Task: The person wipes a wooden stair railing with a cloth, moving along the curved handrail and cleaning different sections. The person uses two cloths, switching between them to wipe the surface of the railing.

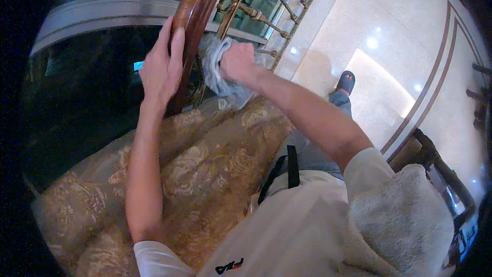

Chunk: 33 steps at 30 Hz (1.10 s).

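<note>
A polished wooden handrail (198, 2) runs from the top of the head view down to the patterned fabric. My left hand (163, 59) rests on its left side, fingers pointing up along the wood, thumb apart. Just right of the rail, my right hand (238, 61) is closed on a crumpled grey-white cloth (217, 59). The cloth lies against the metal balusters (257, 13) under the rail and hangs down toward the fabric. My right hand and the cloth look slightly blurred.
Brown floral fabric (192, 169) spreads below my arms. A dark drop with glass lies left of the rail. Pale tiled floor (369, 15) extends right, where my slippered foot (346, 80) stands. A towel (403, 204) hangs over my right shoulder; a dark wooden chair (442, 169) stands behind it.
</note>
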Each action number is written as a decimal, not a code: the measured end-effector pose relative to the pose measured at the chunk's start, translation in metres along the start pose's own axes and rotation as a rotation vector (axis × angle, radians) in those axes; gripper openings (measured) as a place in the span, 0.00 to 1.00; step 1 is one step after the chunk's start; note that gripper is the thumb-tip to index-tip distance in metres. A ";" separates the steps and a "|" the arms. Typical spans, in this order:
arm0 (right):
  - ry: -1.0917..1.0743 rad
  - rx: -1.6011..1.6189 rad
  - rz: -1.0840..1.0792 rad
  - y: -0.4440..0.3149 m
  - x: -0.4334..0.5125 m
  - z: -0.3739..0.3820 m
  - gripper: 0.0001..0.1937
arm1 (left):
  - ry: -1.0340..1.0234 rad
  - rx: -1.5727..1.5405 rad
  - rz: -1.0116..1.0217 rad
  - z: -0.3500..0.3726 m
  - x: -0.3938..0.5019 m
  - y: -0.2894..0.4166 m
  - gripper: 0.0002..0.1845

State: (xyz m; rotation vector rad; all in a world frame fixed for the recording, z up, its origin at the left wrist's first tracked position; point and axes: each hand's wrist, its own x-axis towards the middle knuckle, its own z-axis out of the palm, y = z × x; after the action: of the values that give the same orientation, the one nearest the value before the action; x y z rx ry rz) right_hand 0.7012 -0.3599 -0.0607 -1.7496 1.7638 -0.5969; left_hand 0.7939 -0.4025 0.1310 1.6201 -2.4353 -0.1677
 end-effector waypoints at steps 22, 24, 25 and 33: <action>0.177 0.076 0.137 -0.036 -0.028 -0.023 0.09 | -0.055 0.129 -0.589 -0.042 -0.089 -0.078 0.43; 0.126 0.242 0.132 -0.050 -0.044 -0.009 0.10 | 0.010 0.085 -0.518 -0.040 -0.088 -0.073 0.45; 0.205 0.430 0.172 -0.054 -0.049 -0.005 0.10 | 0.024 0.066 -0.485 -0.040 -0.089 -0.070 0.46; 0.356 0.888 -0.047 -0.026 -0.009 -0.054 0.20 | -0.036 0.125 -0.548 -0.044 -0.088 -0.063 0.44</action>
State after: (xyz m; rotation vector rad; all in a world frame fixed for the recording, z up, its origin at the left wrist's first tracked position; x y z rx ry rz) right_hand 0.6835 -0.3567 -0.0023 -1.0913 1.3182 -1.5044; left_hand 0.8939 -0.3453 0.1503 2.3232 -1.9964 -0.1290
